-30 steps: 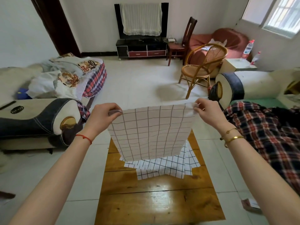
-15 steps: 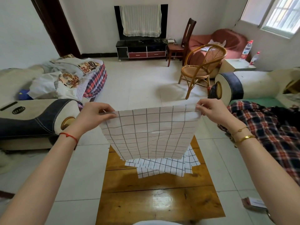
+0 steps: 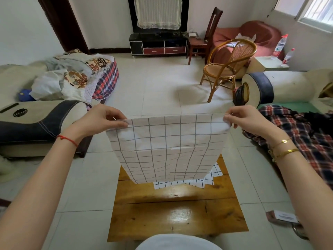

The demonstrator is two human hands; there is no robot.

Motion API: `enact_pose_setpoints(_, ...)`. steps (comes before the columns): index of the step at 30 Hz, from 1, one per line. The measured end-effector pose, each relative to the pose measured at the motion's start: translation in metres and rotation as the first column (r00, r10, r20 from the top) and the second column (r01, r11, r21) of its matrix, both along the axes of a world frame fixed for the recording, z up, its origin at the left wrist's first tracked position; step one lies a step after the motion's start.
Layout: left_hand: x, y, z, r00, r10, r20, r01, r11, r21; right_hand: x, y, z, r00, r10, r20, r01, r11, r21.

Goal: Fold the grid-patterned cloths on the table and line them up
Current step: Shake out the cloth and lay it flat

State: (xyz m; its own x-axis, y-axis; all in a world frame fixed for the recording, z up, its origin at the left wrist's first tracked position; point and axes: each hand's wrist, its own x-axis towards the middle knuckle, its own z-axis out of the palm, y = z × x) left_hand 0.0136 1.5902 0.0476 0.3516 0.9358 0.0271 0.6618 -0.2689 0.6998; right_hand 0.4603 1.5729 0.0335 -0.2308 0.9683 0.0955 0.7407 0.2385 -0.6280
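Underfoot, pale glossy tiled floor (image 3: 153,91), running back to a black television stand with red drawers (image 3: 158,46). At left, a cream and dark-blue sofa (image 3: 36,121) heaped with bedding; at right, a matching cream and dark-blue sofa arm (image 3: 273,87) with a red-and-navy plaid blanket (image 3: 297,139) spilling off the seat. Beyond, a round-backed rattan chair (image 3: 228,67) and a dark wooden straight-backed chair (image 3: 203,42).

Front and centre, a varnished wooden low table (image 3: 176,213), shiny with glare. Held up above it, a white cloth with a thin grey grid (image 3: 167,148), stretched flat by its top edge and hanging down toward the tabletop (lower hem free, not touching the wood as far as can be told). Beneath and behind that hem, a ragged pile of white grid-patterned cloths (image 3: 203,181) lying on the table's far half, mostly hidden.

Left hand (image 3: 100,120), red string at the wrist, pinching the top left corner between thumb and curled fingers. Right hand (image 3: 246,118), gold bracelets at the wrist, pinching the top right corner likewise.
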Motion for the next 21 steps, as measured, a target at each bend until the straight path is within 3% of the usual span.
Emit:
enact_pose_setpoints(10,0.008,0.056,-0.059,0.996,0.091,-0.006,-0.091,0.995,-0.03,-0.006,0.044,-0.053,0.985,-0.173,-0.014,0.171,0.982,-0.076)
enact_pose_setpoints(16,0.019,0.094,-0.132,0.984,0.179,-0.008,-0.179,0.981,-0.07,-0.012,0.085,-0.125,0.899,-0.391,-0.197,0.318,0.892,-0.322)
enact_pose_setpoints(21,0.029,0.121,-0.182,0.966,0.252,-0.062,-0.255,0.966,-0.051,-0.013,0.118,-0.186,0.842,-0.499,-0.205,0.406,0.837,-0.367)
